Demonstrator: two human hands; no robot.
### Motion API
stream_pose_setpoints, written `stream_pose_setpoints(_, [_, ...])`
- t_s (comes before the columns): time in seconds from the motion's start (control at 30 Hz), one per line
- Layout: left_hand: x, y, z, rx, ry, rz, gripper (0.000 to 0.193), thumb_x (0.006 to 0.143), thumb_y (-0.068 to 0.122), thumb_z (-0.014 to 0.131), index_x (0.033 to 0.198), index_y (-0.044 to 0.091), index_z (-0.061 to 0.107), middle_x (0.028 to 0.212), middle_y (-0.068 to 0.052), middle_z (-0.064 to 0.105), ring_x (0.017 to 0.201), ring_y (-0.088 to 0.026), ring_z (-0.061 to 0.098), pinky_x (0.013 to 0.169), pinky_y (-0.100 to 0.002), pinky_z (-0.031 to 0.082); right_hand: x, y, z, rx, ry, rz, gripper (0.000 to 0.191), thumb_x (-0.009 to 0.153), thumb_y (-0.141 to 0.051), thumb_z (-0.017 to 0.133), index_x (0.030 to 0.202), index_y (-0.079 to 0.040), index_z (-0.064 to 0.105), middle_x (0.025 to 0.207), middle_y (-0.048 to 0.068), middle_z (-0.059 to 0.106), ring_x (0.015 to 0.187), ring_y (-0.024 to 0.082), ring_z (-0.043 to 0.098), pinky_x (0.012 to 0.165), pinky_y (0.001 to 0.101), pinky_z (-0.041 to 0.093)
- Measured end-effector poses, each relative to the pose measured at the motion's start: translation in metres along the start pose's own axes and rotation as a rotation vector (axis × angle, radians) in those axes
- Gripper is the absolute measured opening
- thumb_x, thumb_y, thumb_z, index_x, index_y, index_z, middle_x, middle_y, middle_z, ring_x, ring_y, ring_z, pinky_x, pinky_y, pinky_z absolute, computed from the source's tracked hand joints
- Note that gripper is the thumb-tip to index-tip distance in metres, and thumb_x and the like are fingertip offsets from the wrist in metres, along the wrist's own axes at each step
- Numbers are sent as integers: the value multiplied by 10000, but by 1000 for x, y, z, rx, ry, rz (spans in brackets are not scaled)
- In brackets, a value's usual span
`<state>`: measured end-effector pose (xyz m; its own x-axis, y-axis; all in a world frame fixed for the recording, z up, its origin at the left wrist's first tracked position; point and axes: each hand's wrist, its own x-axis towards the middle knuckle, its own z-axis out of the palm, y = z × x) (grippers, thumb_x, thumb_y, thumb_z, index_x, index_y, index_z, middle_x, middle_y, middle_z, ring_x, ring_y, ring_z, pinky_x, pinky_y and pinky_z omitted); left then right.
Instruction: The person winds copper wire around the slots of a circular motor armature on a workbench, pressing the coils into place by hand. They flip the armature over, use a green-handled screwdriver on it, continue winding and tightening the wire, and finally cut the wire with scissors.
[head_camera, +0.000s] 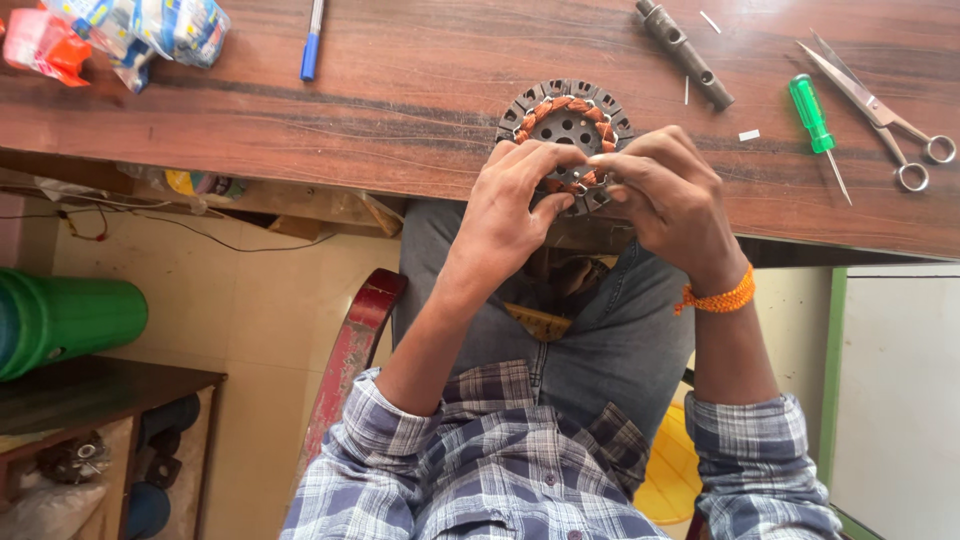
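Wooden table (400, 110) spans the upper half of the frame, dark brown and grained, with tiled floor showing below its near edge at lower left.

We count the following on the table: one stator (566, 125), one pen (312, 40) at top centre-left, one metal shaft (686, 53) at top right of centre, one green screwdriver (815, 122), one pair of scissors (880, 110) at the far right, and one bundle of plastic packets (120, 35) in the upper left corner. We also see a few small white slips near the shaft; their exact number is hard to tell. One green drum (65, 320) lies at the left edge, below table level.

The stator is a round, slotted grey disc with a ring of copper windings. It sits at the near table edge, centre frame, with its upper half showing and its lower half covered by our fingers.

Our left hand (505, 215) lies below and left of the stator, its fingers curled up onto the lower left rim, thumb and forefinger pinching at the windings. Our right hand (670, 200) lies below and right of it, fingertips pressed together on the lower right rim, meeting the left fingertips over the disc. One orange band (718, 298) circles the right wrist.
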<state>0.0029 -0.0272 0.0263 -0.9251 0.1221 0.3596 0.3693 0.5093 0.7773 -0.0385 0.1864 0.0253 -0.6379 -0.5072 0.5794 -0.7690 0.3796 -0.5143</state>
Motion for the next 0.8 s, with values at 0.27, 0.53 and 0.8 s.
stream_pose_setpoints(0.27, [1,-1,4,-5,7,-2,384,816,45,811,1168,131,684,1103,-33,723,1041,-266,628,933,-369,520,-14,0,-7,-85,26,100,204,879,-29,852,1057,-52,753,1005,84,673,954,255,629,828,392,540])
stream_pose_setpoints(0.53, [11,-3,-3,34,-79,48,340,818,65,809,1135,123,701,1066,-47,707,1071,-279,646,946,-403,513,-14,2,-5,-9,10,146,169,902,37,811,1046,-32,753,984,100,672,866,231,697,738,354,565])
stream_pose_setpoints(0.8, [34,5,-13,130,-280,0,282,767,156,820,1042,201,777,1050,4,695,1085,-244,650,897,-397,519,-5,-1,-10,1,-18,87,181,911,36,786,1070,-49,765,1000,88,696,890,208,722,776,327,595])
